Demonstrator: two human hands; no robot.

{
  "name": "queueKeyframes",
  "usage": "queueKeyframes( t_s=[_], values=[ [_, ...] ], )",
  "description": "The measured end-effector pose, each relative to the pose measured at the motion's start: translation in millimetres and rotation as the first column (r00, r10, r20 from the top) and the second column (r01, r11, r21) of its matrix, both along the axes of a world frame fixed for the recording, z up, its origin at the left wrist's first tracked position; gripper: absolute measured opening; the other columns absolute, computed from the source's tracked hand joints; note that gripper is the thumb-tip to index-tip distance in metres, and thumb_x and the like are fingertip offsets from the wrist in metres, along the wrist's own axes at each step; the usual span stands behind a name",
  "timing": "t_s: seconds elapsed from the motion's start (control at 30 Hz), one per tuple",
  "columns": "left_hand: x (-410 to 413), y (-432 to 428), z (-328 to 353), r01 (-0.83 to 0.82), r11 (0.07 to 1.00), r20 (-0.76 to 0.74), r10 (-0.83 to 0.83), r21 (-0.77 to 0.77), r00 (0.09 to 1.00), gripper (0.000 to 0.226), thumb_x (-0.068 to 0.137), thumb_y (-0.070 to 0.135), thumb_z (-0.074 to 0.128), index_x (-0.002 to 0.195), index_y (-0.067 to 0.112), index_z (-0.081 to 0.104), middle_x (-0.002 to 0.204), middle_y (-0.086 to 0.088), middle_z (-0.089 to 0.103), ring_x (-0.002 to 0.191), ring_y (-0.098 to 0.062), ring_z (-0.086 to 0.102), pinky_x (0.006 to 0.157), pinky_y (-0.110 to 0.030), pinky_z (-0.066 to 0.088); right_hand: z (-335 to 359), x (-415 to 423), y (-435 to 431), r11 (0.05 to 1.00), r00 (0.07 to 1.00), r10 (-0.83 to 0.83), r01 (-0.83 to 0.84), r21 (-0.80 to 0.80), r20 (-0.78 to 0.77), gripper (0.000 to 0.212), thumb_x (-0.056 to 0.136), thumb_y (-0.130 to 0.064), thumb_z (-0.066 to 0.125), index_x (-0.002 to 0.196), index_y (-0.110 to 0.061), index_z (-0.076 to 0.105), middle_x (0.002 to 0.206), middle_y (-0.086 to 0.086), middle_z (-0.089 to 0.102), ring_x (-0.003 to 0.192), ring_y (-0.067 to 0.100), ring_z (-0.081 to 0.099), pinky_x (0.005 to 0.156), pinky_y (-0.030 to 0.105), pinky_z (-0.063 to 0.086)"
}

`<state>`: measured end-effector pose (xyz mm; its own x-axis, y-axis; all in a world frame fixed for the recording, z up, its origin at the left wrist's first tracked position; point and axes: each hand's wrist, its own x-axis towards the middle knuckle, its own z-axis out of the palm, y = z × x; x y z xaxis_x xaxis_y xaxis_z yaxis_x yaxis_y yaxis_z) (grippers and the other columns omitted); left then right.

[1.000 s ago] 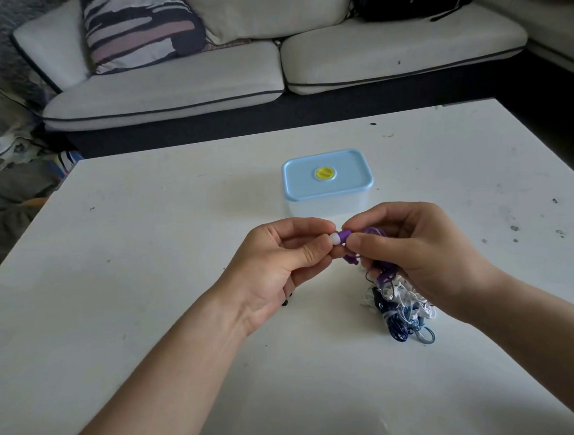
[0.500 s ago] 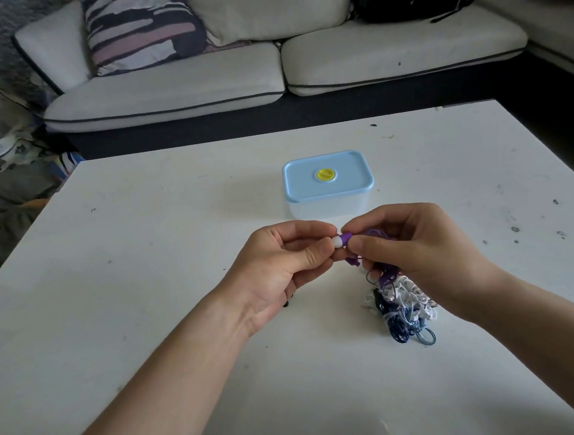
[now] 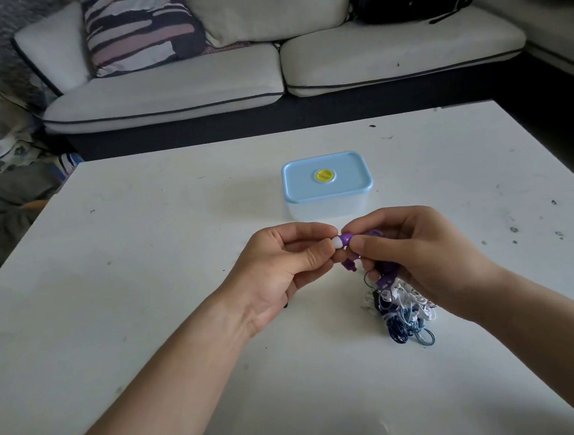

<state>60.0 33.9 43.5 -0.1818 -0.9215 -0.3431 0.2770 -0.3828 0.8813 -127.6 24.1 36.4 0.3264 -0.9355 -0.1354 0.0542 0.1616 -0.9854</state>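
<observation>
Your left hand and right hand meet just above the white worktop, mid-frame, w/ a small purple plastic earbud piece btw them. Left fingers are curled, thumb and forefinger pinching its rounded white tip. Right fingers are curled too, pinching the purple body right beside that tip. More purple bits hang under the right hand. Below them a tangled bundle of white and dark-blue cords lies on the worktop, partly hidden by your right wrist. Just behind the hands sits a clear rectangular plastic box w/ a light-blue lid, lid on, yellow round button at its centre. A white sofa runs beyond the far edge.
</observation>
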Motion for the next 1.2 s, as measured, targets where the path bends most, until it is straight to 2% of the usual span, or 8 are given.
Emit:
queueKeyframes(
  t_s=[0.13,0.27,0.4,0.57,0.7,0.87,1.07,1.2],
  values=[
    [-1.4,0.3,0.2,-0.010,1.000,0.026,0.010,-0.007,1.000,0.022,0.063,0.006,0.073,0.085,0.008,0.072,0.083,-0.012,0.075,0.075,-0.018,0.073,0.068,-0.020,0.057,-0.3,-0.5,0.7,0.997,0.997,-0.017,0.012,-0.082,-0.069,0.008,0.086,0.000,0.071,0.087,-0.006,0.076,0.072,0.017,0.070,0.057,0.020,0.056,0.054,0.025,0.048],
    [-1.9,0.2,-0.5,-0.013,1.000,0.051,0.013,-0.009,0.999,0.022,0.063,0.007,0.072,0.085,0.008,0.071,0.081,-0.011,0.075,0.074,-0.017,0.073,0.066,-0.019,0.057,1.5,0.3,2.5,0.989,0.994,-0.037,0.021,-0.149,-0.103,0.010,0.085,0.000,0.073,0.086,-0.009,0.077,0.075,0.022,0.070,0.057,0.019,0.057,0.054,0.024,0.049],
    [-0.7,-0.5,-0.2,-0.009,1.000,-0.002,0.009,0.006,1.000,0.019,0.066,0.005,0.071,0.084,0.008,0.073,0.084,-0.012,0.075,0.075,-0.018,0.074,0.066,-0.020,0.057,0.6,1.0,0.3,0.997,0.999,-0.019,0.016,-0.073,-0.040,0.009,0.086,0.000,0.070,0.085,-0.006,0.076,0.075,0.020,0.071,0.057,0.020,0.055,0.053,0.026,0.048],
    [-1.3,0.2,1.1,0.016,1.000,0.015,-0.016,-0.012,1.000,0.017,0.070,0.003,0.070,0.086,0.008,0.072,0.083,-0.012,0.075,0.076,-0.018,0.074,0.066,-0.019,0.057,0.2,-1.6,-1.7,0.999,0.999,0.015,-0.018,0.049,0.048,0.011,0.078,-0.007,0.073,0.086,-0.001,0.075,0.072,0.020,0.067,0.060,0.024,0.058,0.050,0.026,0.045],
    [-2.3,0.5,1.1,0.003,0.999,0.056,-0.001,-0.033,0.998,0.020,0.065,0.007,0.073,0.084,0.009,0.073,0.082,-0.012,0.075,0.076,-0.018,0.073,0.068,-0.020,0.056,1.6,-0.6,0.3,0.997,0.997,-0.029,0.025,-0.066,-0.068,0.004,0.085,-0.001,0.072,0.086,-0.003,0.075,0.070,0.022,0.066,0.055,0.021,0.054,0.051,0.025,0.046],
    [-5.1,0.8,-0.7,-0.020,0.999,0.076,0.022,-0.029,0.997,0.019,0.068,0.005,0.073,0.086,0.007,0.073,0.082,-0.014,0.074,0.074,-0.018,0.073,0.067,-0.019,0.056,4.8,0.4,2.9,0.981,0.981,-0.082,0.049,-0.185,-0.173,0.004,0.081,-0.006,0.077,0.085,-0.007,0.075,0.073,0.026,0.065,0.055,0.019,0.055,0.052,0.024,0.048],
    [-3.9,0.2,0.7,-0.023,1.000,0.003,0.023,0.002,1.000,0.019,0.066,0.004,0.070,0.085,0.006,0.072,0.082,-0.012,0.075,0.074,-0.018,0.074,0.065,-0.019,0.057,4.4,-2.4,0.3,0.998,0.998,-0.002,-0.002,-0.066,-0.066,0.005,0.086,-0.002,0.071,0.086,-0.003,0.075,0.072,0.024,0.067,0.055,0.020,0.055,0.052,0.026,0.047],
    [-5.7,1.5,0.2,-0.016,1.000,0.066,0.018,-0.024,0.998,0.021,0.062,0.009,0.075,0.082,0.008,0.074,0.083,-0.014,0.075,0.075,-0.018,0.073,0.067,-0.020,0.057,3.9,-1.3,0.6,0.985,0.978,-0.072,0.038,-0.169,-0.196,0.004,0.082,-0.006,0.077,0.084,-0.009,0.076,0.070,0.019,0.067,0.056,0.018,0.056,0.054,0.024,0.048]
  ],
)
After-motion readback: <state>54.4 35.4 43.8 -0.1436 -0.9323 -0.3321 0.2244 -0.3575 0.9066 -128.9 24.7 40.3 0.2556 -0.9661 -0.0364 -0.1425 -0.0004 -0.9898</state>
